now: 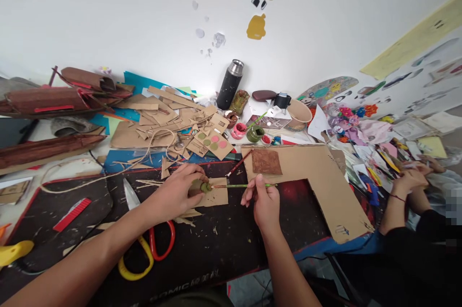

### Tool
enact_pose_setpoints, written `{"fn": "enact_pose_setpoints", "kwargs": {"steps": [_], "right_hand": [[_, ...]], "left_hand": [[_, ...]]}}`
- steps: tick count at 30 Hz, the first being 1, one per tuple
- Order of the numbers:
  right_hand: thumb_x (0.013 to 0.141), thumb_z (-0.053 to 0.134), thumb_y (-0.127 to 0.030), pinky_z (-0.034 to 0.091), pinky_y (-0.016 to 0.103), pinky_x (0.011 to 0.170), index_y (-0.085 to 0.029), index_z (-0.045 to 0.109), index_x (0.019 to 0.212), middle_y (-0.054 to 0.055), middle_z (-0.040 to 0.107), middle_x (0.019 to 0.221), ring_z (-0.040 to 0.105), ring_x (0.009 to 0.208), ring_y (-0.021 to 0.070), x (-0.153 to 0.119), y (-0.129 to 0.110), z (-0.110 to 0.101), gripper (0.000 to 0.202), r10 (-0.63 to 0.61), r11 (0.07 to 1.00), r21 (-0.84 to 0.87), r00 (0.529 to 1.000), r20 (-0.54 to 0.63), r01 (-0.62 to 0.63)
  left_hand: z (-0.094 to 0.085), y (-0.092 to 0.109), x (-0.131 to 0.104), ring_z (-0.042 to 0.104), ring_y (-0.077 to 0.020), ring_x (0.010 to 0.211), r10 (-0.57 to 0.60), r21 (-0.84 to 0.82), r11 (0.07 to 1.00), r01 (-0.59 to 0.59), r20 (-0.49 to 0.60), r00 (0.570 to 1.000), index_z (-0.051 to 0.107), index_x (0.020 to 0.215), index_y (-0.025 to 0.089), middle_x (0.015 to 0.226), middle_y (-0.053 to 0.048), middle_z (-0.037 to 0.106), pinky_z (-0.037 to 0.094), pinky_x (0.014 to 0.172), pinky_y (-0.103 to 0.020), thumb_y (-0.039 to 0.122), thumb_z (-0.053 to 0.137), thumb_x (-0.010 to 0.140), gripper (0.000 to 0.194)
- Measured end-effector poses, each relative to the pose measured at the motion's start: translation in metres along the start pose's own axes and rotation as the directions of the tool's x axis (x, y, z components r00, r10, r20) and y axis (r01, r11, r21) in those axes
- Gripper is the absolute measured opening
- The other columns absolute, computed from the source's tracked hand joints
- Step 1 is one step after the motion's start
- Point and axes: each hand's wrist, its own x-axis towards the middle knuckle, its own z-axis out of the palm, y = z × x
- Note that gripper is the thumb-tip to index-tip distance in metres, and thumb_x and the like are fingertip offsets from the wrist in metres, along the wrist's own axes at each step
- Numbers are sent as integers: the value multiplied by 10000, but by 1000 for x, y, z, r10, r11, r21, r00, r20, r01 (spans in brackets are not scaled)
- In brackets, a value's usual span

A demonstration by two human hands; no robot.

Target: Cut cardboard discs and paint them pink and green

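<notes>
My left hand is closed in a pinch at a small green-painted disc, above a small piece of cardboard. My right hand grips a thin paintbrush by its green handle, and the bristles reach the disc or lie right beside it. A brown-painted cardboard square lies just beyond my right hand, on a larger L-shaped cardboard sheet. Another brush rests by that square. Green and pink discs sit on a small card.
Scissors lie left of my lap. Open jars of green paint and pink paint stand behind the cardboard, near a black flask. Cardboard scraps and a string lie left. Another person's hands are at far right.
</notes>
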Motion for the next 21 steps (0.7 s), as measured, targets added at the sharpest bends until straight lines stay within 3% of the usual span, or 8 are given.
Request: {"fn": "enact_pose_setpoints", "kwargs": {"steps": [6, 10, 16, 21], "right_hand": [[929, 701, -648, 406, 199, 358, -176, 662, 723, -35, 571, 477, 617, 381, 142, 2, -6, 0, 517, -16, 1000, 15, 999, -41, 16], [906, 718, -664, 402, 198, 353, -177, 651, 711, -39, 561, 467, 613, 376, 144, 1, -9, 1, 528, -8, 1000, 25, 999, -53, 9], [917, 715, -652, 401, 200, 358, -178, 662, 716, -37, 566, 473, 615, 378, 143, 0, -8, 4, 517, 0, 999, 41, 1000, -20, 1], [924, 718, -633, 400, 201, 358, -181, 670, 721, -37, 570, 478, 619, 383, 144, 1, -7, 4, 499, 0, 999, 44, 1000, -11, 1]], "left_hand": [[1, -1, 0, 577, -309, 1233, -13, 16, 1000, 12, 10, 1000, 680, 1141, 249, 1266, -73, 640, 466, 1089, -461, 314, 655, 918, 233], [3, -4, -1, 571, -307, 1254, -30, 5, 1000, 30, -43, 999, 610, 1209, 226, 1291, -90, 627, 466, 1102, -465, 324, 676, 913, 319], [4, -5, -2, 579, -313, 1198, -32, 27, 999, 33, -52, 998, 644, 1027, 231, 1230, -87, 609, 494, 1062, -474, 333, 697, 887, 181], [4, -4, -2, 583, -313, 1209, -19, 18, 1000, 20, -43, 999, 680, 1054, 234, 1247, -89, 612, 491, 1075, -480, 320, 642, 911, 171]]}}
